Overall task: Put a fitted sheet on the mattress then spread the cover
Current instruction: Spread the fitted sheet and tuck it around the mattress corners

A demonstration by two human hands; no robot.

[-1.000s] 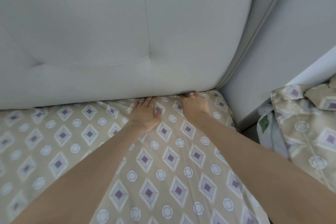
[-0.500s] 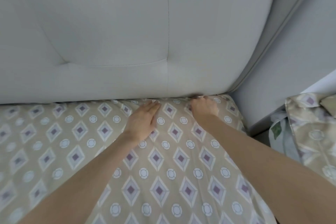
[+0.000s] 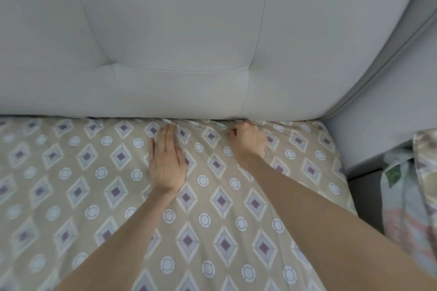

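A beige fitted sheet [image 3: 78, 172] with purple diamonds and white rings covers the mattress up to the headboard. My left hand [image 3: 166, 160] lies flat on the sheet with straight fingers pointing at the headboard seam. To its right, my right hand [image 3: 248, 140] has its fingers curled at the sheet's top edge, right where mattress meets headboard; the fingertips are partly hidden in the gap, so whether they pinch cloth is unclear. The mattress corner [image 3: 328, 139] at the right is wrapped in the sheet.
A padded grey headboard [image 3: 177, 30] fills the upper view. A grey wall [image 3: 390, 113] stands at the right. Bedding in the same pattern [image 3: 423, 172] hangs at the right edge, with a narrow dark floor gap [image 3: 364, 196] beside the bed.
My left hand has slid left along the sheet and flattened out. My right hand stays at the headboard seam. The view has shifted, showing more sheet on the left.
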